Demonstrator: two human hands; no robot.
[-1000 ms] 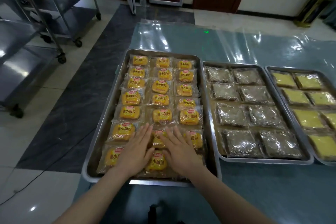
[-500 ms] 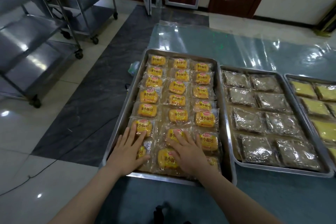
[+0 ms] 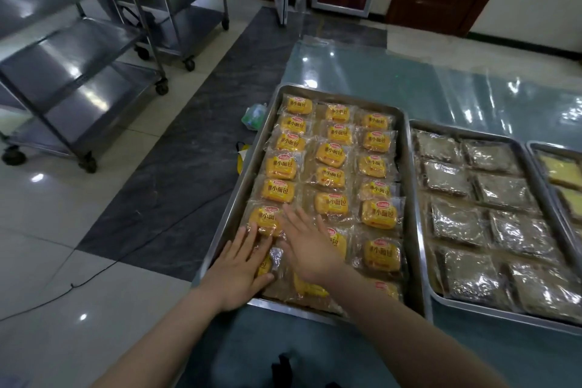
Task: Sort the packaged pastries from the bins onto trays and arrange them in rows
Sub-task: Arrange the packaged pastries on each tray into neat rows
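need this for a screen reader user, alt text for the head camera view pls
Two bare hands, left hand and right hand, lie flat on yellow packaged pastries arranged in three rows on a metal tray. To its right sit a tray of dark wrapped pastries and, at the frame edge, one of pale yellow cakes. Steel trolleys stand on the left.

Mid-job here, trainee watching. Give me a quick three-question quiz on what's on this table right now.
1. True or false: both hands lie flat on packets in the left tray.
2. How many columns of yellow pastry packets fill that tray?
3. The middle tray holds: A) yellow packets B) dark brownish pastries in clear wrap C) nothing

Key: 1 true, left hand and right hand are at its near end. 2 three. 3 B.
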